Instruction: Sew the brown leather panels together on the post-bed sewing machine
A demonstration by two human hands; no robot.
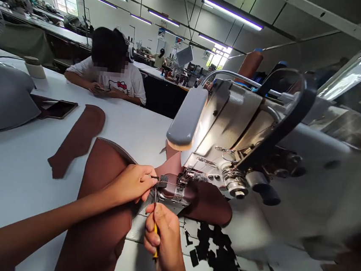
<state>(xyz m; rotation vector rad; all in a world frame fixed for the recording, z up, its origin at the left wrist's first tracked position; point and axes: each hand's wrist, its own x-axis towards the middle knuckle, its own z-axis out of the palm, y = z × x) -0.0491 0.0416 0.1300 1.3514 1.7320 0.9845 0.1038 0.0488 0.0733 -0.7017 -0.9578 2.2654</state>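
Head view: the large brown leather panel [102, 213] sits under the needle of the grey industrial sewing machine [231, 136]. Left hand [133, 184] pinches the panel's edge right at the needle, fingers closed. Right hand [162, 236], just below, grips a thin yellow-handled tool [155, 235].

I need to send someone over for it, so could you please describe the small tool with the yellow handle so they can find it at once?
Start at the big grey sewing machine on the white table. At its needle end, two hands meet over brown material; the right hand, nearest the camera, grips the tool. It alone there has a yellow handle with a thin dark tip pointing up toward the left hand.
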